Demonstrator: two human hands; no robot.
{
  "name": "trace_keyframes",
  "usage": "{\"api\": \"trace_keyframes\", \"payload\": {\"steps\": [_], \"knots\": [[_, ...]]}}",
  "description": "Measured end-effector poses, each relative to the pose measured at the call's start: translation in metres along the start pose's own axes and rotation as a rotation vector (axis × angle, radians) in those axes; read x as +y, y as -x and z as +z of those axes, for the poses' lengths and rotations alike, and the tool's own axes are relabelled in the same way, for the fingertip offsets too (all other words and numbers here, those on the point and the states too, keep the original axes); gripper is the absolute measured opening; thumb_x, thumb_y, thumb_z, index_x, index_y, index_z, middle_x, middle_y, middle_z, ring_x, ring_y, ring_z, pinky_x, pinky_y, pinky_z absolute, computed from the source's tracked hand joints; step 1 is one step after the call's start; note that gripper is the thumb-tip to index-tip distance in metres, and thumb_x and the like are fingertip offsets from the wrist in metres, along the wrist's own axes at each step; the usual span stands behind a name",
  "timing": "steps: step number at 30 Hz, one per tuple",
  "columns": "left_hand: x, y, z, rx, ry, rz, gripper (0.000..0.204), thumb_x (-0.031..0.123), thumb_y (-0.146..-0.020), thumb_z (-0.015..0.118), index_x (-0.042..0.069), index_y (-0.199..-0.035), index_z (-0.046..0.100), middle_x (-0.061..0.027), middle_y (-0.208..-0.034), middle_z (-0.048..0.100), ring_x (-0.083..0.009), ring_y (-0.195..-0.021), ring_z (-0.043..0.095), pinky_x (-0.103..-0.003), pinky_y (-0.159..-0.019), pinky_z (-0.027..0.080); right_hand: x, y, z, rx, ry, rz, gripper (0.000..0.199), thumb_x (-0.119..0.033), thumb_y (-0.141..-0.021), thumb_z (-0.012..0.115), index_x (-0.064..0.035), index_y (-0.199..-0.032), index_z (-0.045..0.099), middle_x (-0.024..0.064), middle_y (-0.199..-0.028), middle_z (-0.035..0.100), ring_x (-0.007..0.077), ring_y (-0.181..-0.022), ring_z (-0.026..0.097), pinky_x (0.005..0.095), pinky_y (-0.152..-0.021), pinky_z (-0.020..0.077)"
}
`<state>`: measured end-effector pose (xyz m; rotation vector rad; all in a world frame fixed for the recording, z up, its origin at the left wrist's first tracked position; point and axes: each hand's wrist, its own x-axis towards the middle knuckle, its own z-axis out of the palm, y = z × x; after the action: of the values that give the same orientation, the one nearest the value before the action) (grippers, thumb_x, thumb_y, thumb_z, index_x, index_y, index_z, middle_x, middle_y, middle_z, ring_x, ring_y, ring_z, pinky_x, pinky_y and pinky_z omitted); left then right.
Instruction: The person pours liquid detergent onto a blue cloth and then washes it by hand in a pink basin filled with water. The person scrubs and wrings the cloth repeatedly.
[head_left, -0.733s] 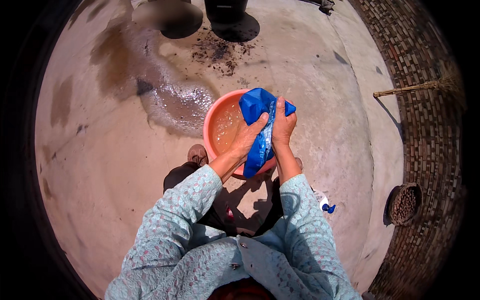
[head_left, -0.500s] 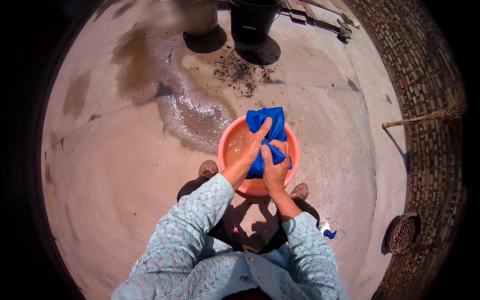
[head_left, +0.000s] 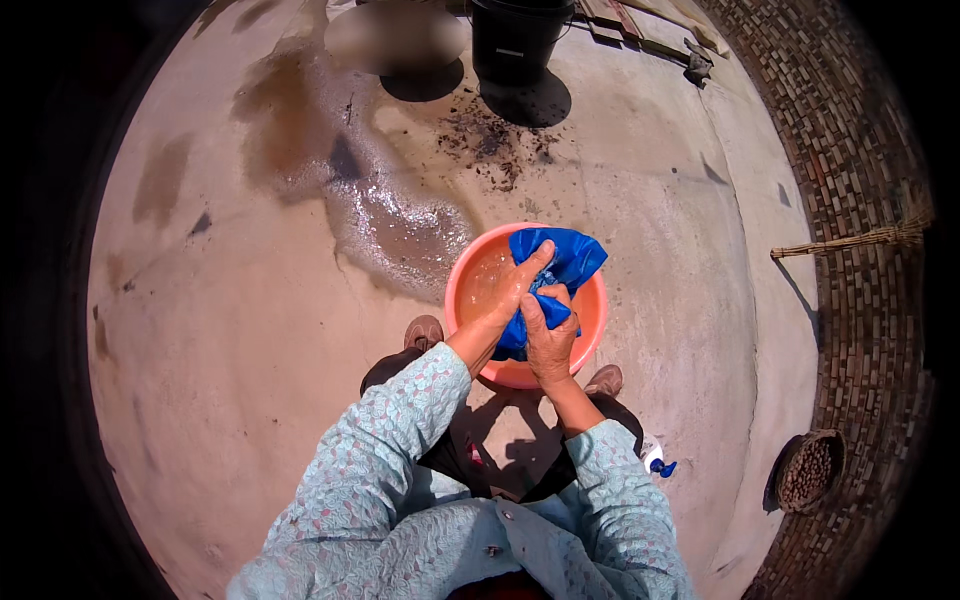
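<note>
A wet blue cloth (head_left: 572,257) is bunched between my two hands over a pink-orange basin (head_left: 515,376) on the ground. My left hand (head_left: 518,287) grips its left side, thumb lying along the top and the other fingers hidden behind the cloth. Closed around a lower fold, my right hand (head_left: 550,343) presses against the cloth beside the left one. Part of the fabric hangs down inside the basin, where shallow water with some froth shows at the left.
A white bottle with a blue pump top (head_left: 660,467) lies by my right leg. Beyond the basin are a foamy puddle (head_left: 405,225), dark debris (head_left: 490,140) and a black bucket (head_left: 520,45). Along the brick wall (head_left: 865,330) are a straw broom (head_left: 850,240) and a filled basket (head_left: 808,472).
The cloth's upper part has swung to the right and spread wider. My hands keep their hold, with the fingers shifted slightly on the fabric. The view has moved a little.
</note>
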<state>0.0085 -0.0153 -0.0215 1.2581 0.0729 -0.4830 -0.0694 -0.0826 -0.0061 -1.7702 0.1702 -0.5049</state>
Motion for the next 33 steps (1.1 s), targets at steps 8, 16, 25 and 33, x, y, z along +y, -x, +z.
{"api": "trace_keyframes", "payload": {"steps": [8,16,25,33], "knots": [[0.010,0.039,0.037,-0.098,0.154,-0.110,0.044,0.038,-0.089,0.059,0.002,-0.114,0.055,-0.0060,-0.102,0.059,-0.0127,-0.088,0.056,-0.026,-0.075,0.048,0.023,-0.040,-0.034,0.184,-0.096,0.258,0.031,-0.033,-0.088,0.061,-0.0048,-0.099,0.054,0.0086,-0.091,0.058,0.0190,-0.083,0.056,0.0330,-0.075,0.0452],[-0.003,0.019,0.022,-0.102,0.161,-0.056,0.025,0.031,-0.090,0.060,0.006,-0.093,0.060,0.0004,-0.078,0.059,-0.0083,-0.064,0.057,-0.023,-0.055,0.048,0.014,-0.035,-0.028,0.151,0.117,0.058,0.025,-0.028,-0.083,0.068,-0.0048,-0.084,0.057,0.0084,-0.070,0.059,0.0191,-0.062,0.058,0.0296,-0.059,0.0456],[0.024,0.012,0.015,-0.087,-0.094,-0.278,0.040,0.029,-0.088,0.063,0.004,-0.118,0.053,-0.0022,-0.098,0.061,-0.0112,-0.081,0.061,-0.026,-0.073,0.051,-0.001,-0.004,-0.009,0.011,0.091,0.143,0.024,-0.027,-0.086,0.064,-0.0074,-0.097,0.055,0.0076,-0.084,0.058,0.0169,-0.078,0.055,0.0283,-0.072,0.0443],[0.021,0.009,0.019,-0.345,0.367,-0.274,0.036,0.029,-0.089,0.059,0.004,-0.115,0.055,-0.0061,-0.102,0.063,-0.0161,-0.090,0.062,-0.030,-0.080,0.051,0.033,-0.066,-0.078,0.099,-0.775,0.643,0.034,-0.039,-0.087,0.062,-0.0085,-0.103,0.057,0.0006,-0.087,0.061,0.0108,-0.075,0.059,0.0272,-0.071,0.0511]]}}
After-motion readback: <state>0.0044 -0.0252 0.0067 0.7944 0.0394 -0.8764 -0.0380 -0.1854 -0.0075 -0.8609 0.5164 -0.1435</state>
